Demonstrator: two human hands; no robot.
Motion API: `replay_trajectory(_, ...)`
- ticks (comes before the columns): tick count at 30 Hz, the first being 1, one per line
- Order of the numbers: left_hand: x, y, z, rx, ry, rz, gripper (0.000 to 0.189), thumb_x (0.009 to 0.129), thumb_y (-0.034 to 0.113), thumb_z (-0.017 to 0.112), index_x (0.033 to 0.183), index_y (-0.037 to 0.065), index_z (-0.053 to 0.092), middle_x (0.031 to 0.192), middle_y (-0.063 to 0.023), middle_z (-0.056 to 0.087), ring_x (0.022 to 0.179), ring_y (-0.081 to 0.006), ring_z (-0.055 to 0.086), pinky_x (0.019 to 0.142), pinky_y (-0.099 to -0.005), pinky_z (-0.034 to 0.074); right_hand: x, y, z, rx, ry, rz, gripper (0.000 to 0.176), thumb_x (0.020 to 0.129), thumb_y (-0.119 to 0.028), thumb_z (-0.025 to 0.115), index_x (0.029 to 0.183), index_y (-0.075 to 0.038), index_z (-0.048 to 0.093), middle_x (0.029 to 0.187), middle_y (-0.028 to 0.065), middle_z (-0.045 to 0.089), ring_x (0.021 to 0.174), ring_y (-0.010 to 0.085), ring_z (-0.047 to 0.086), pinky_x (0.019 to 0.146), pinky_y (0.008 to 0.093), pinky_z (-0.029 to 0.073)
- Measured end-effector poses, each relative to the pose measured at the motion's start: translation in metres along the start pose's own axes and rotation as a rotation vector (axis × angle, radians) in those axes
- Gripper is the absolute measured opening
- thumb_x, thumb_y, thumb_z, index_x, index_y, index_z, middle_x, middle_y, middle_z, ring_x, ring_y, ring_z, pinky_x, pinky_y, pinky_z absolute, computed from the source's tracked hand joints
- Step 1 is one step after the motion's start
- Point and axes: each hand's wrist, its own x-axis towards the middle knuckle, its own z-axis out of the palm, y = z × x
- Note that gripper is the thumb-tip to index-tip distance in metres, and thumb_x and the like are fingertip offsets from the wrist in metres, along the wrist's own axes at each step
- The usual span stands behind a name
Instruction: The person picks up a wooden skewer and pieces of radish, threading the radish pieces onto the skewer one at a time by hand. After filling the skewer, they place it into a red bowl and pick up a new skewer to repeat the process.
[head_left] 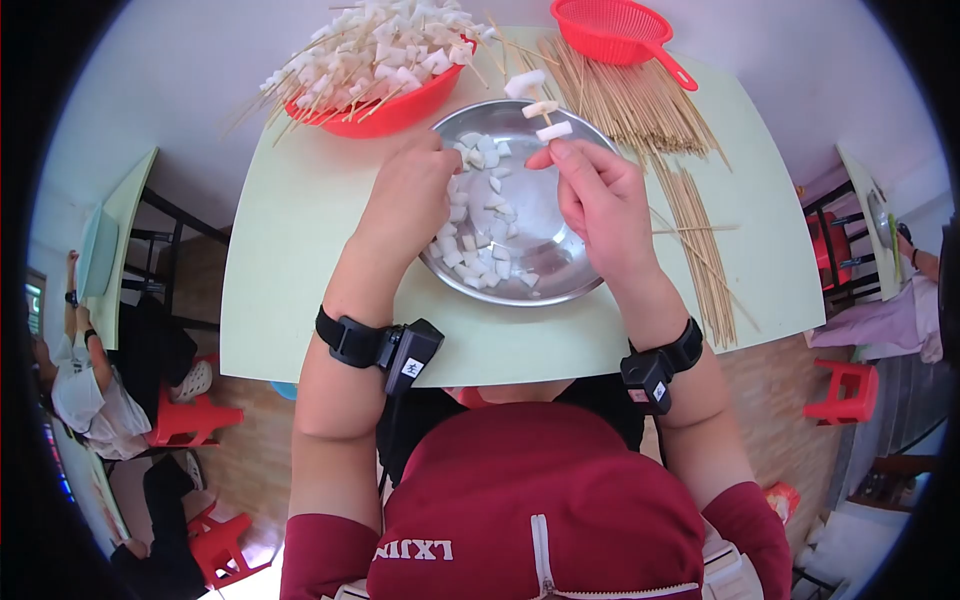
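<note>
A steel bowl (545,296) with many small white cubes (488,262) in its left half stands in front of me. Between the thumb and fingers of my right hand (605,205) is a bamboo skewer (547,119) threaded with several white pieces (553,131), held upright over the far right part of the bowl. My left hand (408,190) is over the bowl's left rim, its fingers curled beside the white cubes. Its fingertips are mostly hidden, so I cannot make out what they hold.
At the back left, a red basin (392,113) is heaped with loaded skewers (400,55). Loose bamboo sticks (630,105) lie at the back right and along the right side (700,255). A red strainer (610,35) rests on the sticks. Another person (95,385) sits at the left.
</note>
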Motion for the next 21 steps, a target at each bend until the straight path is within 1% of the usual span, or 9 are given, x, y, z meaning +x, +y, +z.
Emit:
replay_trajectory(1, 0.001, 0.001, -0.002, 0.001, 0.012, 0.002, 0.024, 0.064, -0.007, 0.06, 0.086, 0.001, 0.064, 0.084, -0.013, 0.058, 0.086, -0.0292, 0.056, 0.076, -0.0356, 0.047, 0.0, -0.001, 0.001, -0.03, 0.015, 0.003, 0.027, 0.095, -0.021, 0.047, 0.087, -0.001, 0.064, 0.044, -0.0074, 0.033, 0.038, 0.001, 0.024, 0.039, 0.0198, 0.018)
replay_trajectory(3, 0.005, 0.003, -0.01, -0.371, -0.028, -0.17, 0.019, 0.069, -0.005, 0.065, 0.086, 0.003, 0.065, 0.082, -0.0079, 0.059, 0.08, -0.02, 0.059, 0.071, -0.0312, 0.048, -0.001, -0.002, 0.001, -0.04, 0.005, -0.005, 0.027, 0.095, -0.021, 0.047, 0.087, -0.001, 0.064, 0.044, -0.0076, 0.033, 0.039, 0.0007, 0.024, 0.039, 0.0195, 0.018)
replay_trajectory(4, 0.007, 0.003, -0.014, -0.367, -0.008, -0.165, 0.019, 0.069, -0.005, 0.065, 0.086, 0.003, 0.065, 0.082, -0.0079, 0.059, 0.08, -0.02, 0.059, 0.071, -0.0312, 0.048, -0.002, -0.002, 0.002, -0.041, -0.001, 0.0, 0.027, 0.095, -0.021, 0.047, 0.086, -0.001, 0.064, 0.044, -0.0078, 0.033, 0.039, 0.0005, 0.024, 0.04, 0.0192, 0.018)
replay_trajectory(6, 0.011, 0.0, -0.025, -0.656, 0.2, -0.247, 0.016, 0.075, 0.0, 0.068, 0.091, 0.002, 0.064, 0.083, -0.0033, 0.06, 0.076, -0.0123, 0.059, 0.069, -0.0271, 0.049, -0.003, -0.004, 0.004, -0.063, -0.044, 0.014, 0.027, 0.095, -0.021, 0.047, 0.086, -0.001, 0.064, 0.044, -0.0078, 0.034, 0.039, 0.0003, 0.025, 0.04, 0.0191, 0.018)
replay_trajectory(7, 0.013, -0.003, -0.03, -0.648, 0.224, -0.245, 0.016, 0.075, 0.0, 0.068, 0.091, 0.002, 0.064, 0.083, -0.0033, 0.06, 0.076, -0.0123, 0.059, 0.069, -0.0271, 0.049, -0.004, -0.005, 0.005, -0.08, -0.075, 0.049, 0.028, 0.094, -0.021, 0.047, 0.086, -0.001, 0.064, 0.044, -0.0077, 0.034, 0.039, 0.0001, 0.025, 0.04, 0.019, 0.018)
replay_trajectory(9, 0.013, -0.01, -0.036, -1.127, 0.436, -0.284, 0.019, 0.079, 0.001, 0.066, 0.097, -0.001, 0.063, 0.088, -0.0036, 0.063, 0.079, -0.0112, 0.06, 0.072, -0.0261, 0.05, -0.005, -0.007, 0.006, -0.088, -0.131, 0.053, 0.027, 0.094, -0.02, 0.048, 0.086, 0.0, 0.065, 0.045, -0.0077, 0.035, 0.04, 0.0, 0.026, 0.041, 0.0193, 0.018)
replay_trajectory(10, 0.014, -0.012, -0.038, -1.141, 0.505, -0.279, 0.022, 0.081, -0.001, 0.065, 0.102, -0.005, 0.061, 0.093, -0.0073, 0.063, 0.083, -0.0137, 0.061, 0.075, -0.0252, 0.05, -0.006, -0.007, 0.006, -0.123, -0.157, 0.071, 0.025, 0.093, -0.02, 0.05, 0.086, -0.001, 0.065, 0.048, -0.0077, 0.036, 0.043, 0.0003, 0.029, 0.042, 0.0195, 0.02)
replay_trajectory(13, 0.013, -0.018, -0.041, -1.263, 0.624, -0.334, 0.022, 0.079, -0.003, 0.065, 0.101, -0.004, 0.061, 0.092, -0.0091, 0.063, 0.081, -0.0138, 0.062, 0.076, -0.0251, 0.051, -0.008, -0.007, 0.006, -0.144, -0.224, 0.111, 0.023, 0.092, -0.019, 0.053, 0.086, -0.001, 0.066, 0.052, -0.0079, 0.037, 0.048, 0.0007, 0.03, 0.044, 0.0197, 0.022)
replay_trajectory(21, 0.013, -0.021, -0.042, -1.312, 0.648, -0.366, 0.024, 0.081, -0.002, 0.063, 0.104, -0.006, 0.059, 0.094, -0.0129, 0.063, 0.084, -0.0174, 0.064, 0.078, -0.0267, 0.052, -0.009, -0.007, 0.009, -0.212, -0.276, 0.084, 0.024, 0.092, -0.021, 0.053, 0.084, -0.002, 0.066, 0.057, -0.0074, 0.039, 0.051, 0.0013, 0.031, 0.046, 0.0191, 0.023)
